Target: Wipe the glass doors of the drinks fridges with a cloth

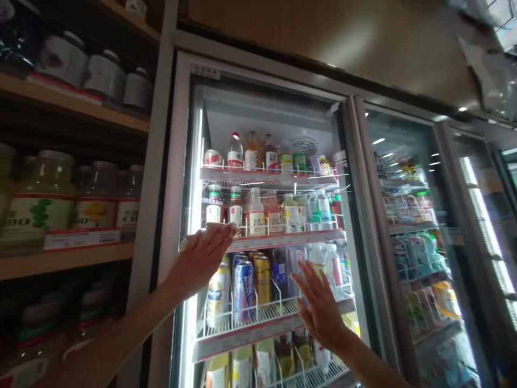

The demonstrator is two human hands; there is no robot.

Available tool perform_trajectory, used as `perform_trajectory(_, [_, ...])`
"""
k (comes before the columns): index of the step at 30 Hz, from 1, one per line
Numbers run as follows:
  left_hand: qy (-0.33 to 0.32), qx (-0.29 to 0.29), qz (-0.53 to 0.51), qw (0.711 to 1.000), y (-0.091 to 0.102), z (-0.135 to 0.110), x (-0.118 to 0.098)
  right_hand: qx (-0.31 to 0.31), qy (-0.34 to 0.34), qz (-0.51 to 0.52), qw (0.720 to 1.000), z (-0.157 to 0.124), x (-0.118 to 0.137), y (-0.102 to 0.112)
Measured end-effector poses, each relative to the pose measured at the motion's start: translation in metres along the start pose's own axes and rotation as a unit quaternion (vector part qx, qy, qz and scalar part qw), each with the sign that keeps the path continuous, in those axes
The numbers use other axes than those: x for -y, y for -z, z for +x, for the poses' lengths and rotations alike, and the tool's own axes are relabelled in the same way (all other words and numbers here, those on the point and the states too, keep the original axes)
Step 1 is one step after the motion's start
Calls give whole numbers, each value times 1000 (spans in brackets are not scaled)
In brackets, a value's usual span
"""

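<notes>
A glass fridge door stands in front of me, closed, with lit shelves of drinks behind it. My left hand lies flat with a light brown cloth under its fingers, pressed to the left part of the glass. Only the cloth's edges show past the fingers. My right hand holds nothing; its fingers are spread before the lower right part of the same door. Whether its fingertips touch the glass I cannot tell.
Left of the fridge, wooden shelves hold jars and several juice bottles. Upright metal door frames separate this door from more glass fridge doors on the right. Behind the glass are cans and bottles.
</notes>
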State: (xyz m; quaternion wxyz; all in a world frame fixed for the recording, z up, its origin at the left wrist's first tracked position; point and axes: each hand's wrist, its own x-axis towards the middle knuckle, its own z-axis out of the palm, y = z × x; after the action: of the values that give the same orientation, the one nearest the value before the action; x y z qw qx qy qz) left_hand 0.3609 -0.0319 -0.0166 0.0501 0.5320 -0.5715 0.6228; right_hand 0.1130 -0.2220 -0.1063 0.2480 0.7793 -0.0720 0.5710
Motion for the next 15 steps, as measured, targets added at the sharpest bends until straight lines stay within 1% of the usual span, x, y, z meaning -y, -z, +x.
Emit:
perform_trajectory(1, [3,1,2,1000,-1,-9,-6,2,-2,5,1000,1,4,-1])
perform_trajectory(2, [-33,11,-1,999,-2,-21,-17,6,5,9,1000,1,7,-3])
perform_trajectory(4, [-164,19,-18,986,-5,-44,-41,16,32,16,999,0,15,-5])
perform_trajectory(5, [-217,22,-28,975,-6,-50,-48,21,43,17,999,0,18,-6])
perform_trajectory(6, [-237,23,-30,971,-7,-51,-50,26,49,17,998,0,20,-7])
perform_trajectory(7, [-220,21,-27,975,-7,-45,-46,27,49,15,998,1,21,-7])
perform_trajectory(8, [-171,12,-20,985,-6,-35,-38,24,42,12,999,2,22,-7])
perform_trajectory(10, [-33,-19,-6,999,-6,-9,-22,18,19,6,1000,5,19,-5])
perform_trajectory(11, [9,-36,-7,999,-7,2,-20,17,8,2,1000,5,16,-4])
perform_trajectory(12, [23,-47,-13,999,-9,8,-23,19,1,-2,1000,4,12,-3])
perform_trajectory(13, [7,-52,-22,998,-12,11,-33,26,-1,-5,1000,2,7,-1])
perform_trajectory(15, [-89,-47,-46,994,-18,10,-62,47,-1,-13,999,-7,-4,3])
